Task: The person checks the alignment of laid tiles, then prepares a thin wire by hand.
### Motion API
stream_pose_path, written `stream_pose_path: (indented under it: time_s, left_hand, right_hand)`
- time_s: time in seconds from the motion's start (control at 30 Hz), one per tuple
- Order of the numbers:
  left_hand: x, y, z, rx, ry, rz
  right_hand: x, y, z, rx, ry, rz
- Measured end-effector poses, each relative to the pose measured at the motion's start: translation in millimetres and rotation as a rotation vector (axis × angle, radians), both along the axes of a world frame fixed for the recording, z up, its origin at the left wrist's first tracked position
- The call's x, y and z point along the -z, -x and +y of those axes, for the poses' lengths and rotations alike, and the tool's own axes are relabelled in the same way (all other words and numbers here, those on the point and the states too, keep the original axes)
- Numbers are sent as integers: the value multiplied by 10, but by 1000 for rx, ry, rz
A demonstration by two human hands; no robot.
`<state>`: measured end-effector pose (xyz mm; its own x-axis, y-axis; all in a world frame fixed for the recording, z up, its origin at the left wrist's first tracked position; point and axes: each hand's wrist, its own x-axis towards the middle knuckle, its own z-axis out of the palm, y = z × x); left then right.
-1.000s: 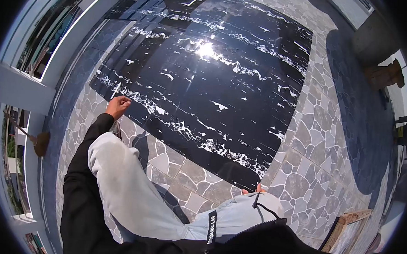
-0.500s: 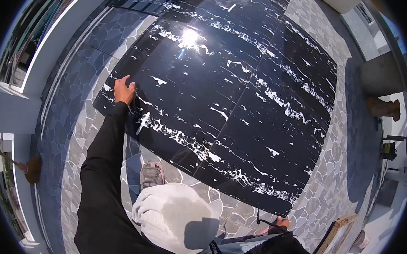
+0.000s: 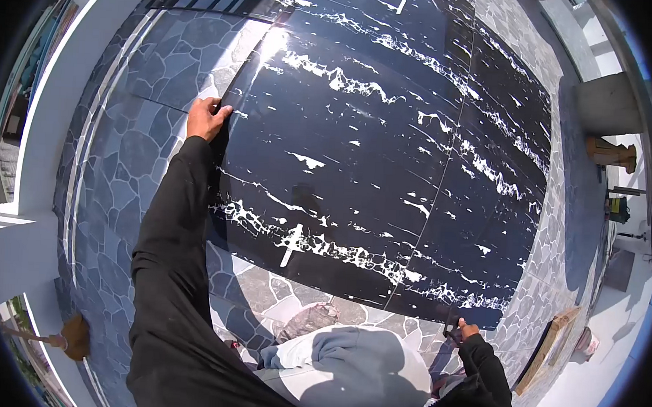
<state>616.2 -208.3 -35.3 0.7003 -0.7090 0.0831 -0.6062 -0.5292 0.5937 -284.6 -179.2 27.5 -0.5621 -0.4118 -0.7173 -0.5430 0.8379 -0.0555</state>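
A large glossy black panel with white veins (image 3: 328, 159) spans the middle of the view, with thin seams across it. At its left edge, my left hand (image 3: 209, 118) has its fingers curled over the edge, thumb on the dark surface. Beside the near right corner, my right hand (image 3: 468, 329) is closed around a small dark thing that I cannot make out. A short white strip (image 3: 291, 246) lies on the panel near its front edge, and another white strip (image 3: 401, 6) lies toward the far side.
Stone-patterned paving (image 3: 141, 149) surrounds the panel. A broom head (image 3: 76, 337) is at the lower left, and a wood-edged board (image 3: 547, 351) at the lower right. Brown boots (image 3: 612, 154) stand at the right. A white wall (image 3: 55, 93) runs along the left.
The camera view has shifted, placing the panel farther right. My left hand has moved farther up along the panel's left edge. My right hand and sleeve now show more fully.
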Motion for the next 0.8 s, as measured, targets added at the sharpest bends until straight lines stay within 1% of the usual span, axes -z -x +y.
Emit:
stream_pose_path:
  time_s: [0.03, 0.07, 0.13, 0.17, 0.2, 0.27, 0.3, 0.33, 0.4, 0.43, 0.6, 0.8]
  left_hand:
    - [18, -118, 36, 55, 16, 62]
    - [73, -146, 76, 46, 15, 80]
    - [110, -44, 31, -59, 152, 145]
    - [114, 13, -8, -103, 158, 127]
    - [135, 68, -31, -147, 166, 107]
    - [125, 72, -54, -178, 124, 165]
    - [139, 42, -61, -171, 131, 179]
    - [164, 36, -47, -165, 133, 195]
    - [208, 37, -32, -161, 156, 202]
    - [209, 18, -45, -151, 187, 198]
    - [125, 32, -36, -171, 180, 240]
    - [161, -34, -24, -111, 172, 266]
  right_hand:
    - [174, 118, -13, 149, -89, -93]
    - [219, 18, 84, 141, -90, -74]
    - [301, -244, 182, 318, 149, 61]
    - [518, -117, 229, 432, 272, -38]
    - [428, -456, 229, 582, 362, -2]
    - [496, -725, 271, 686, 533, 88]
    - [428, -794, 362, 411, 502, 175]
    - [328, -830, 285, 402, 504, 177]
    - [222, -936, 410, 409, 501, 165]
    - [205, -988, 426, 417, 501, 153]
    - [215, -1271, 411, 450, 499, 78]
    - [123, -1453, 394, 494, 498, 16]
